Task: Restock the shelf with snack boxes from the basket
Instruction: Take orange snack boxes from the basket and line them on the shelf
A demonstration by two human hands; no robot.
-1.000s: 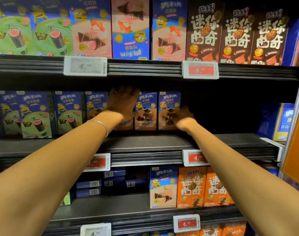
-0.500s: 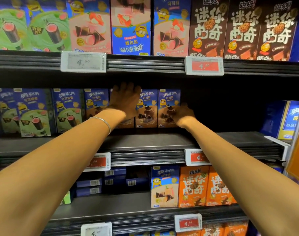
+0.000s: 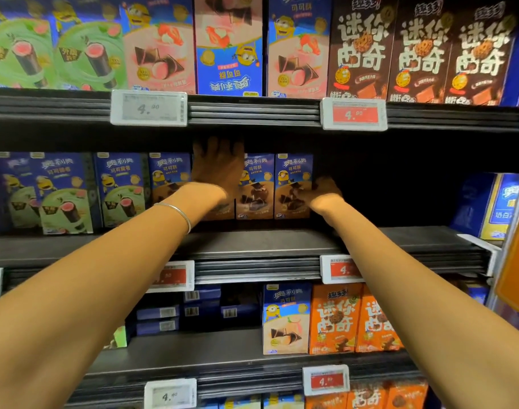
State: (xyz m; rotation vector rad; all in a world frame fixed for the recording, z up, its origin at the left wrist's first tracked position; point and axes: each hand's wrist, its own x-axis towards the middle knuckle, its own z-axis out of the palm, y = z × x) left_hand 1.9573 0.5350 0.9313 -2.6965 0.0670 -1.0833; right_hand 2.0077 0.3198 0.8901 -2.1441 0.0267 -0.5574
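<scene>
Push the blue-and-brown cardboard snack boxes (image 3: 255,187) squarely back with the flat left hand (image 3: 218,169), fingers straight. Steady the end of the row with the right hand (image 3: 323,193), curl of its fingers impossible to tell

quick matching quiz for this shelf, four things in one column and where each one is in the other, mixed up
Things:
1. upside-down blue box
2. orange boxes
3. left hand
4. right hand

Places:
a. at the right end of the chocolate box row
b. top shelf, between two pink boxes
c. flat over a box front within that row
d. lower shelf, right of a pink-fronted box

Pairs: 1-b, 2-d, 3-c, 4-a
</scene>
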